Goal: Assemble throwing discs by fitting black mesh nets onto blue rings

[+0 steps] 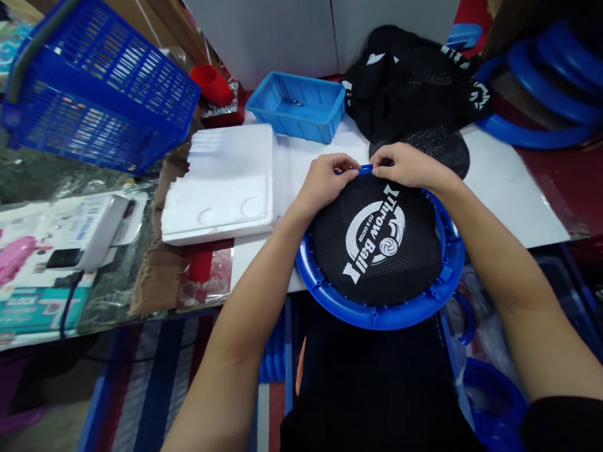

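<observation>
A round blue plastic ring [385, 317] with a black mesh [327, 241] across it lies at the table's front edge, partly over my lap. White "Throw Ball" lettering is printed on the mesh. At the ring's far side, my left hand [332, 178] and my right hand [403, 165] pinch a small blue plastic piece [366, 170] between them, thumbs and fingertips closed. Whether this piece is part of the rim or separate, I cannot tell. Just behind my right hand lies a loose black mesh disc [451, 153].
Behind the ring stands a light blue bin [296, 113] with small metal bits inside. A black mesh pile [405, 81] and stacked blue rings [541, 119] lie to the right. At left are a white foam block [224, 183], a blue basket [100, 88] and a white device [89, 235].
</observation>
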Demonstrator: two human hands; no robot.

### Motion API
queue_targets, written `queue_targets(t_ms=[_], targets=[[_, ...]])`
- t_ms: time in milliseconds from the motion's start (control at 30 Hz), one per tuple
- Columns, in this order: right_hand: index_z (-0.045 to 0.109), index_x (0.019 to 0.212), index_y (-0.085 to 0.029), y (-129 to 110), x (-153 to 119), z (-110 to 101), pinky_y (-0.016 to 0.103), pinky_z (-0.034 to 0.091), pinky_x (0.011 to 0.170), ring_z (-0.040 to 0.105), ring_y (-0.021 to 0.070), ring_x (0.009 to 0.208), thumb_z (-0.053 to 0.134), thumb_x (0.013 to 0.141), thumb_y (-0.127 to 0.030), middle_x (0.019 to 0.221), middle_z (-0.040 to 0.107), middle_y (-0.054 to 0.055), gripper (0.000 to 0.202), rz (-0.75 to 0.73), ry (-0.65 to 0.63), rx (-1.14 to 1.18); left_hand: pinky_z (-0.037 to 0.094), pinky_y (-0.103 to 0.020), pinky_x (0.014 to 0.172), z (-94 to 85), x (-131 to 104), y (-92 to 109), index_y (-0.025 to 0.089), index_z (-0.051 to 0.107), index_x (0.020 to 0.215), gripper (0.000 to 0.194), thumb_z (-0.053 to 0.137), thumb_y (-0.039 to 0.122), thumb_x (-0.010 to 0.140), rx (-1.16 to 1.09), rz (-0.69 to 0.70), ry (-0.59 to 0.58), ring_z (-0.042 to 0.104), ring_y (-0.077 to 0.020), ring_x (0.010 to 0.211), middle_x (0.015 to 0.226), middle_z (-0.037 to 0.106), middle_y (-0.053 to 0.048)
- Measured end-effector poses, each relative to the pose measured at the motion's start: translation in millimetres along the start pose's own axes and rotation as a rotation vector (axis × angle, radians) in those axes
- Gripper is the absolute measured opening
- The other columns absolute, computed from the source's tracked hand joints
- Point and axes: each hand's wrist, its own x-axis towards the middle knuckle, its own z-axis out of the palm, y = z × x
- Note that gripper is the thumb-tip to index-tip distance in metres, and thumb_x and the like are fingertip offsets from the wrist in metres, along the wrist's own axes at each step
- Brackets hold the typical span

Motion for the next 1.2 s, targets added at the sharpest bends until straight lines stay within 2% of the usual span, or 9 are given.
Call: queue_targets(t_ms=[333,533,667,733,800,900,1033,1133,1200], targets=[[0.083,0.096,-0.021,-6.6,-7.9,1.6,0.041,0.055,0.098,0.074,0.0282,0.103,0.069,0.093,-0.022,0.108,0.085,0.008,0.014,0.003,0.045,-0.012,0.057,-0.039,0.1,3.1,0.9,2.2,0.016,0.086,0.101,0.019,0.076,0.028,0.091,-0.08,-0.044,-0.007,0.076,-0.0239,0.099,0.104,0.087,-0.009],[0.081,0.094,-0.021,-1.3,-5.7,3.0,0.04,0.055,0.098,0.074,0.0274,0.102,0.068,0.092,-0.022,0.106,0.084,0.007,0.013,-0.02,0.037,0.002,0.057,-0.039,0.101,5.1,4.6,-5.3,0.018,0.088,0.101,0.018,0.074,0.024,0.089,0.03,-0.011,-0.026,0.077,-0.0246,0.1,0.105,0.088,-0.008],[0.079,0.094,-0.021,3.9,-5.7,2.5,0.038,0.054,0.096,0.074,0.0259,0.101,0.068,0.092,-0.025,0.105,0.083,0.006,0.012,-0.036,0.03,0.031,0.057,-0.039,0.098,1.7,4.0,-3.9,0.019,0.086,0.109,0.022,0.07,0.024,0.095,0.085,0.013,-0.045,0.076,-0.0235,0.095,0.101,0.086,-0.007],[0.078,0.094,-0.021,6.8,-5.8,2.9,0.038,0.054,0.095,0.074,0.0254,0.101,0.067,0.093,-0.026,0.106,0.083,0.006,0.012,-0.054,0.031,0.045,0.058,-0.04,0.099,-0.4,2.0,-0.8,0.02,0.085,0.115,0.024,0.067,0.028,0.099,0.101,0.069,-0.044,0.077,-0.0238,0.098,0.106,0.085,-0.008],[0.078,0.096,-0.021,9.1,-5.8,4.0,0.038,0.054,0.096,0.074,0.0252,0.101,0.067,0.095,-0.027,0.107,0.083,0.006,0.013,-0.072,0.028,0.061,0.057,-0.044,0.107,-1.5,-1.3,2.6,0.022,0.085,0.116,0.024,0.068,0.033,0.102,0.152,0.202,-0.048,0.076,-0.0266,0.112,0.119,0.084,-0.011],[0.078,0.097,-0.021,9.9,-5.6,5.9,0.037,0.054,0.096,0.074,0.0243,0.102,0.067,0.097,-0.026,0.107,0.083,0.006,0.012,-0.088,0.023,0.081,0.05,-0.052,0.121,-1.0,-8.6,6.3,0.025,0.084,0.124,0.027,0.071,0.038,0.104,0.298,0.392,-0.165,0.071,-0.0322,0.134,0.14,0.079,-0.012],[0.078,0.095,-0.022,8.0,-7.3,0.3,0.038,0.056,0.098,0.075,0.0246,0.102,0.068,0.095,-0.024,0.107,0.083,0.006,0.009,-0.128,0.009,0.135,0.049,-0.054,0.122,1.3,-17.3,9.4,0.025,0.075,0.144,0.038,0.06,0.038,0.112,0.427,0.379,-0.304,0.073,-0.0323,0.136,0.146,0.079,-0.011],[0.079,0.105,-0.024,16.1,-14.0,-21.0,0.039,0.058,0.098,0.076,0.0253,0.104,0.065,0.098,-0.028,0.113,0.083,0.006,0.016,-0.137,0.119,0.221,0.051,-0.053,0.121,1.2,-20.0,12.5,0.023,0.073,0.147,0.042,0.055,0.041,0.114,0.491,0.356,-0.3,0.073,-0.0332,0.135,0.146,0.078,-0.012],[0.077,0.113,-0.025,32.6,-23.7,-44.3,0.041,0.058,0.101,0.075,0.0268,0.108,0.056,0.101,-0.027,0.118,0.083,0.007,0.024,-0.062,0.345,0.162,0.053,-0.054,0.119,-0.6,-20.4,13.1,0.023,0.073,0.149,0.044,0.052,0.042,0.114,0.553,0.343,-0.292,0.072,-0.0348,0.134,0.145,0.078,-0.013]])
